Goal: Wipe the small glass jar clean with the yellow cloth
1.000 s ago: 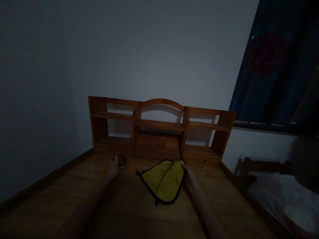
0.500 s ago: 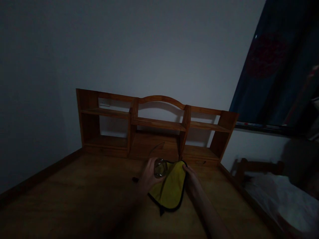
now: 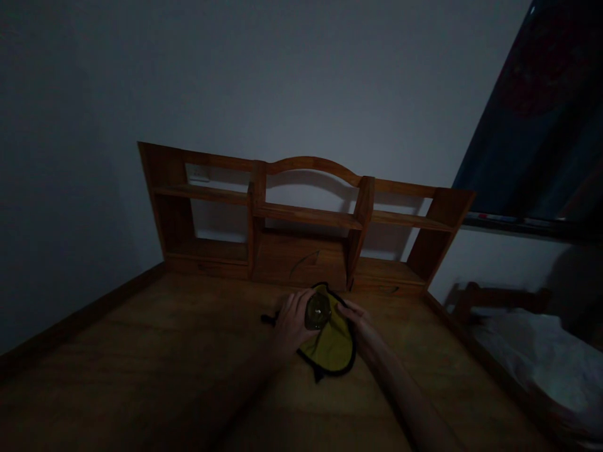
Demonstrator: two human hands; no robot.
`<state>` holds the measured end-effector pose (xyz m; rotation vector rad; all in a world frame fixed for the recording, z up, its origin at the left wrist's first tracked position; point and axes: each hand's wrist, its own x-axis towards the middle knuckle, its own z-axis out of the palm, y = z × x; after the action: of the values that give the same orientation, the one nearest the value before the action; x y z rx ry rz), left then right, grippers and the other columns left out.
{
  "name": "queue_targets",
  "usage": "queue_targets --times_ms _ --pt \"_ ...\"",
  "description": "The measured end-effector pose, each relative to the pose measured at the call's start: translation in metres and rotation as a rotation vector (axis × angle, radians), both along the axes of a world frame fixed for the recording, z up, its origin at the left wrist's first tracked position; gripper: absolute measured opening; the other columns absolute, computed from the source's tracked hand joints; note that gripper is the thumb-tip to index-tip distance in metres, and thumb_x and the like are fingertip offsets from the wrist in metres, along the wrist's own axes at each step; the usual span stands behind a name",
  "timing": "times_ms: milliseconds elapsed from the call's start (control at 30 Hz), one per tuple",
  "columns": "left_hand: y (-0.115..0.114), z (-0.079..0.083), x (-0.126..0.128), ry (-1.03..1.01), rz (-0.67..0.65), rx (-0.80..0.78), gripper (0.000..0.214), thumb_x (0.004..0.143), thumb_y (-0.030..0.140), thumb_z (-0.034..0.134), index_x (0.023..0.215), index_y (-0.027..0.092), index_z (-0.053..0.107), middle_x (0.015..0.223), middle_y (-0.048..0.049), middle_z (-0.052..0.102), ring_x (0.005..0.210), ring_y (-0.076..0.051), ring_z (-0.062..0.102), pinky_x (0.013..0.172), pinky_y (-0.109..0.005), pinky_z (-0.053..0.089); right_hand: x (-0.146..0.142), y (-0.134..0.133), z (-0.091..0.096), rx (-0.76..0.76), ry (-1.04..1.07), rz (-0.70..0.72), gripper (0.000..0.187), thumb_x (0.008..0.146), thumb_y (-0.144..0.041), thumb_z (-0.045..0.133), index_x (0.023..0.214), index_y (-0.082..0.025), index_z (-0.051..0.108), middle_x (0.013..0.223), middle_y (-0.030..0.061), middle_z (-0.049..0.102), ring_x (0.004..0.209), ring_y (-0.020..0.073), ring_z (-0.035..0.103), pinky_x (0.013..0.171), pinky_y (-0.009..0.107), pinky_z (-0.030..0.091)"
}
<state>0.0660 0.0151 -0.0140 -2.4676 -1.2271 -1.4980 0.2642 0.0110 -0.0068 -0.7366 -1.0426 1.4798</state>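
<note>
My left hand (image 3: 293, 319) is wrapped round a clear drinking glass (image 3: 318, 311), with its round end facing me. Behind and below the glass hangs a yellow cloth (image 3: 333, 349) with a black edge. My right hand (image 3: 357, 316) pinches the cloth at its right side, close to the glass. Part of the cloth and the far side of the glass are hidden by my left hand. A dark tab sticks out at the left, behind my left fingers; dim light hides what it belongs to.
Both hands are over a wooden desk (image 3: 198, 351). Along its back stands a wooden shelf unit (image 3: 308, 215) with several compartments, against a pale wall (image 3: 282, 81). To the right lie white bedding (image 3: 532, 345) and a wooden bed frame (image 3: 504, 295), below a dark blue curtain (image 3: 522, 150).
The glass has turned so its round end faces me more. My right hand has drawn the cloth in closer around it. The camera view has tilted down slightly.
</note>
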Motion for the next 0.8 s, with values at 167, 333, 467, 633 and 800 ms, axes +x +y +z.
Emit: queue_targets --times_ms 167,333,467,633,800 --pt "-0.006 -0.002 0.002 0.044 0.007 0.031 0.083 0.064 0.023 0.079 0.135 0.020 0.036 0.131 -0.0111 0.052 0.118 -0.030 0.048 0.103 -0.046 0.037 -0.007 -0.005 0.003 0.015 -0.005 0.019 0.041 0.073 -0.036 0.078 0.109 -0.017 0.070 0.105 0.0094 0.073 0.096 0.0263 0.068 0.096 0.041 0.047" --pt "-0.004 -0.003 0.000 0.029 -0.012 0.018 0.081 0.065 0.025 0.078 0.135 0.020 0.038 0.129 -0.0121 0.053 0.118 -0.030 0.049 0.101 -0.046 0.039 -0.006 -0.002 -0.001 0.013 -0.009 -0.010 0.041 0.074 -0.037 0.078 0.108 -0.017 0.070 0.105 0.0091 0.073 0.095 0.0270 0.068 0.096 0.044 0.046" --pt "-0.002 -0.003 0.000 -0.018 0.022 0.018 0.081 0.064 0.026 0.079 0.134 0.020 0.038 0.128 -0.0113 0.054 0.116 -0.029 0.051 0.100 -0.045 0.041 -0.011 -0.008 0.003 0.003 0.000 -0.019 0.043 0.074 -0.037 0.077 0.111 -0.018 0.069 0.105 0.0091 0.072 0.095 0.0273 0.069 0.094 0.044 0.048" --pt "-0.004 0.002 -0.001 -0.040 0.004 0.087 0.077 0.070 0.017 0.073 0.137 0.023 0.035 0.139 -0.0112 0.047 0.124 -0.028 0.047 0.103 -0.045 0.038 -0.018 -0.017 0.012 0.004 0.054 -0.039 0.042 0.076 -0.038 0.076 0.113 -0.019 0.068 0.107 0.0096 0.072 0.092 0.0271 0.069 0.088 0.042 0.051" --pt "-0.003 0.004 -0.001 -0.136 0.045 0.064 0.076 0.069 0.018 0.074 0.135 0.023 0.037 0.133 -0.0113 0.049 0.122 -0.027 0.048 0.103 -0.045 0.040 -0.020 -0.017 0.012 0.019 0.096 -0.130 0.034 0.074 -0.032 0.078 0.104 -0.019 0.069 0.100 0.0075 0.073 0.086 0.0237 0.069 0.082 0.037 0.053"
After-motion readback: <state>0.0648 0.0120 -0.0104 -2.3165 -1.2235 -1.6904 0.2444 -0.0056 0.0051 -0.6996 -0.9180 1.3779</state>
